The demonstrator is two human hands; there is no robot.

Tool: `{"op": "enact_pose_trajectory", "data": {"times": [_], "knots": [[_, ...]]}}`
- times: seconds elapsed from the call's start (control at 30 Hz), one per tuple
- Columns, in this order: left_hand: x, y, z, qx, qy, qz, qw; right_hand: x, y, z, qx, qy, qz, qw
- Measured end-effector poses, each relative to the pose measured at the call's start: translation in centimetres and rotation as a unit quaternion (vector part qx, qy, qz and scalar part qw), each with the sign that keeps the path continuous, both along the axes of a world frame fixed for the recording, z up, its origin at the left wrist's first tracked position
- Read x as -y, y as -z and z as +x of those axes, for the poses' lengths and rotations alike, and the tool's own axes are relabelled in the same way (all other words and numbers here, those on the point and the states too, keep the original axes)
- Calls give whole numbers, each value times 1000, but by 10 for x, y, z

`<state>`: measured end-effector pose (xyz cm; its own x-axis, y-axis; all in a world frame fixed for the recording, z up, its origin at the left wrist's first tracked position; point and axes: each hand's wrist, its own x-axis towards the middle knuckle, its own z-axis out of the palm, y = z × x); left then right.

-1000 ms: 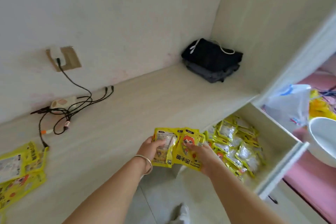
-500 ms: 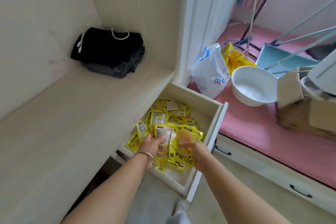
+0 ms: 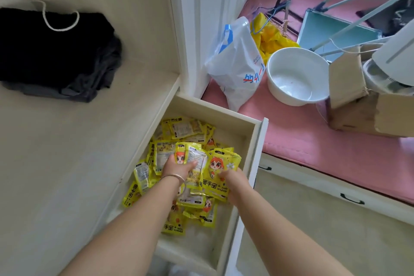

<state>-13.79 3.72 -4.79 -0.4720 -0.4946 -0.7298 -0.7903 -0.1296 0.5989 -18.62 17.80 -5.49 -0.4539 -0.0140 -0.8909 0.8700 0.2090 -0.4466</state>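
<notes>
Seen from the head camera, a pale wooden counter (image 3: 56, 152) fills the left side, with folded black clothes (image 3: 51, 51) piled in its back corner. An open drawer (image 3: 257, 141) juts out below the counter's edge and holds a loose heap of yellow packets (image 3: 183, 130). Above the heap, the left hand (image 3: 177, 167), with a bracelet (image 3: 179, 177) on its wrist, has its grip closed round a white-panel packet (image 3: 196, 159). The right hand (image 3: 233, 180) seems to pinch a cartoon packet (image 3: 220, 168) at its lower edge, its fingers mostly hidden behind it. The two held packets overlap. To the right, a pink mat (image 3: 313, 141) carries a white plastic bag (image 3: 237, 69), a white bowl (image 3: 295, 74) and a cardboard box (image 3: 354, 105).
</notes>
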Motion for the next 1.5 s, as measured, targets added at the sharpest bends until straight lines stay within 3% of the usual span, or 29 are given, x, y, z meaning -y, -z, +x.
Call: {"op": "enact_pose_trajectory", "data": {"times": [0.3,0.5,0.63,0.9,1.1,1.33,1.5], "knots": [[30,50,-60,36,56,35,997,28,42,-43,60,172,58,981],[35,66,-88,9,106,23,994,41,57,-59,32,275,2,961],[35,68,-91,5,107,7,994,40,55,-59,31,298,26,954],[32,51,-84,11,118,-59,991,39,33,-49,12,153,92,984],[23,-1,-62,-55,67,-78,993,53,-19,-41,-113,-69,63,989],[26,-71,11,-141,-75,-131,978,78,-86,5,-266,-286,-11,921],[34,-116,108,-168,-228,-203,937,97,-124,66,-369,-444,-42,816]]}}
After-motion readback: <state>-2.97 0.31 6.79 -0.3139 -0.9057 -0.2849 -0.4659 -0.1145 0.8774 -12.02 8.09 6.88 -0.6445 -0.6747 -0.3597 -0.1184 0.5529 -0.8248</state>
